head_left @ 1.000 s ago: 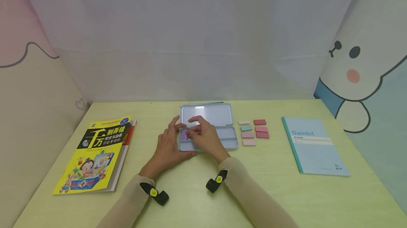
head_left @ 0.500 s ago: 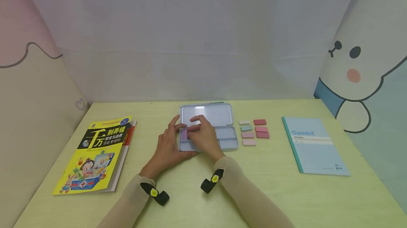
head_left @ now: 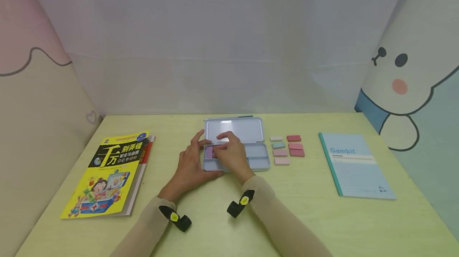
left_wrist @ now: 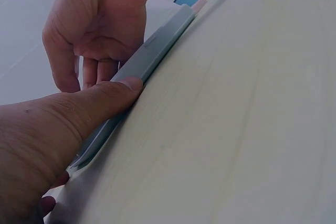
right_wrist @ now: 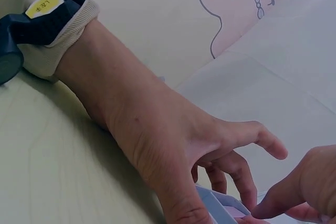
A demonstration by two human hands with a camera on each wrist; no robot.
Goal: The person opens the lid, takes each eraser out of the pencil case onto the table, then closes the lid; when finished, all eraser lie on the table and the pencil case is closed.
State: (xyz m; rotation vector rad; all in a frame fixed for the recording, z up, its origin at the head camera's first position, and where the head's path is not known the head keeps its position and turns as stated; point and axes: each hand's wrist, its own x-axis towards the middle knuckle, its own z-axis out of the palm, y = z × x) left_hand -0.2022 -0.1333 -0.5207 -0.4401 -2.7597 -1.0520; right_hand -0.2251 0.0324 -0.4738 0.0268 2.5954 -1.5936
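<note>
A light-blue tin [head_left: 259,163] with divided compartments lies on the table, its lid [head_left: 247,126] folded back. My left hand [head_left: 190,165] grips the tin's left end, thumb along the front edge and other fingers at the far side; in the left wrist view the thumb [left_wrist: 110,95] presses the tin's side wall. My right hand [head_left: 233,158] reaches into the back left compartment, thumb and fingers pinching a small pinkish-red block [head_left: 214,154], mostly hidden by them. Left of it, a purple block [head_left: 208,152] sits in the same compartment.
Right of the tin lie several small blocks [head_left: 281,152] in white, blue-green, pink and red. A notebook [head_left: 358,169] is at the right, and a yellow book [head_left: 104,181] on another at the left. A thin stick [head_left: 245,116] lies behind the lid.
My right hand has shifted slightly left and lower into the compartment, close beside the purple block. The left hand stays on the tin, and the loose blocks have not moved.
</note>
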